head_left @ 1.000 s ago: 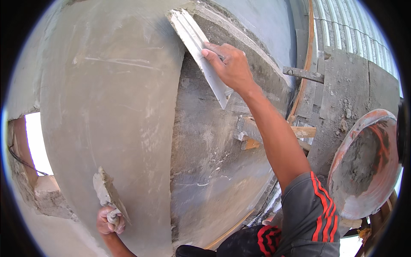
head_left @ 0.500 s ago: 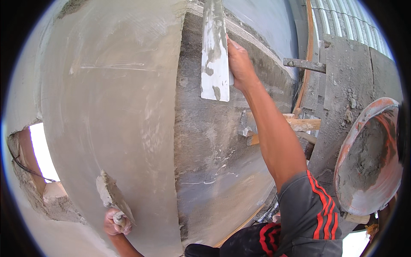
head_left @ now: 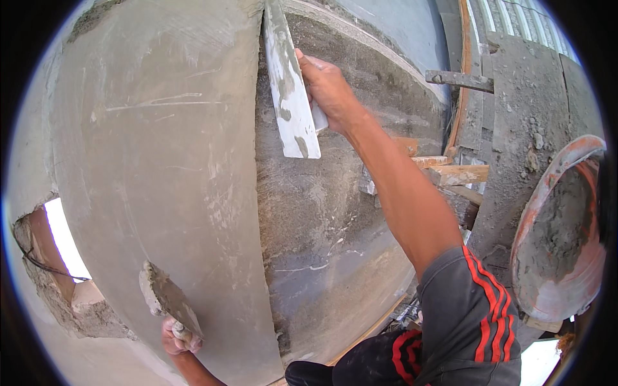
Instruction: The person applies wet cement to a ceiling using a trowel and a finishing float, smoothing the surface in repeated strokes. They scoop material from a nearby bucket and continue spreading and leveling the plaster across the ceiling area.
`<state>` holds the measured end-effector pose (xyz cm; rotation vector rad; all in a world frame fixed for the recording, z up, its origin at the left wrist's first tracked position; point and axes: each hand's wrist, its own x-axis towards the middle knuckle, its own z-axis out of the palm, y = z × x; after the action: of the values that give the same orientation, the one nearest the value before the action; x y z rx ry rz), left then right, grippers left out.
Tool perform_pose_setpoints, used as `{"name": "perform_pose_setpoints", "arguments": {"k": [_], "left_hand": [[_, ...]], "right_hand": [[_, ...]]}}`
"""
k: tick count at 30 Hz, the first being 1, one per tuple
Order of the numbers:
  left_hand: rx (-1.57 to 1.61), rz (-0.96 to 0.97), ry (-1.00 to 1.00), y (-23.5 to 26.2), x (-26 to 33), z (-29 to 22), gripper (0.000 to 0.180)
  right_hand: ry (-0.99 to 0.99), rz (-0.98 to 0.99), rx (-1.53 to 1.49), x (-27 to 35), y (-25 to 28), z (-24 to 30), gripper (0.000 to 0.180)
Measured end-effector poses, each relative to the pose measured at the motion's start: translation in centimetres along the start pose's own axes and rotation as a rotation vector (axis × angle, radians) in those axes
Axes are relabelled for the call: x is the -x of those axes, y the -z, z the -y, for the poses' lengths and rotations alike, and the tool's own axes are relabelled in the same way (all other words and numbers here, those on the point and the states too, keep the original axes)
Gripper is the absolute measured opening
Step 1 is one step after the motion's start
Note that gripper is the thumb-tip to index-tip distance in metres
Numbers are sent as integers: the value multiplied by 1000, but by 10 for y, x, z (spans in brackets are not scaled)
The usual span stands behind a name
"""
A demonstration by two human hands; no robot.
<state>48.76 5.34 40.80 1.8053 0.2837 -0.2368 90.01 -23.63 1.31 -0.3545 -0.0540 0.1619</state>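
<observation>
My right hand (head_left: 328,89) is closed round the grip of a long, pale plastering float (head_left: 291,106), its face smeared with grey mortar. The float is tilted, its upper end by the edge of the smooth grey plaster (head_left: 161,167). Most of its length lies over the darker, rough wall strip (head_left: 315,212); whether it touches the wall I cannot tell. Low on the left, my left hand (head_left: 178,336) wraps round the handle of a trowel (head_left: 170,301). Wet mortar is caked on the trowel blade, which points up and left in front of the plaster.
A round, orange-rimmed tub (head_left: 523,257) of grey mortar stands at the right. Near it are a mortar-strewn board (head_left: 518,128), a jutting bar (head_left: 460,80) and wooden pieces (head_left: 460,174). On the left, a wall opening (head_left: 63,238) has a dark cable hanging across it.
The float in my right hand has moved left toward the plaster edge and tilted. My left hand and its trowel have shifted only slightly. The view has turned a little.
</observation>
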Motion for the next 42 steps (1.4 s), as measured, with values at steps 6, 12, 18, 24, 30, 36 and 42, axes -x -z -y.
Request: {"name": "perform_pose_setpoints", "arguments": {"k": [6, 12, 18, 24, 30, 36, 42], "left_hand": [[10, 17, 28, -4, 0, -1, 72], [-40, -97, -37, 19, 17, 4, 75], [-1, -85, -52, 22, 26, 8, 71], [-24, 11, 69, -7, 2, 0, 73], [-11, 19, 109, -29, -15, -4, 64], [69, 15, 122, -25, -8, 8, 64], [91, -17, 135, -36, -12, 6, 63]], "right_hand": [[-70, -65, -61, 42, 0, -15, 51], [43, -101, -91, -13, -6, 14, 48], [-123, 2, -23, 35, -4, -8, 52], [-60, -110, 112, 65, 26, -4, 48], [156, -98, 452, -23, 26, 50, 45], [127, -85, 635, -40, 17, 61, 49], [166, -43, 722, -36, 17, 59, 50]]}}
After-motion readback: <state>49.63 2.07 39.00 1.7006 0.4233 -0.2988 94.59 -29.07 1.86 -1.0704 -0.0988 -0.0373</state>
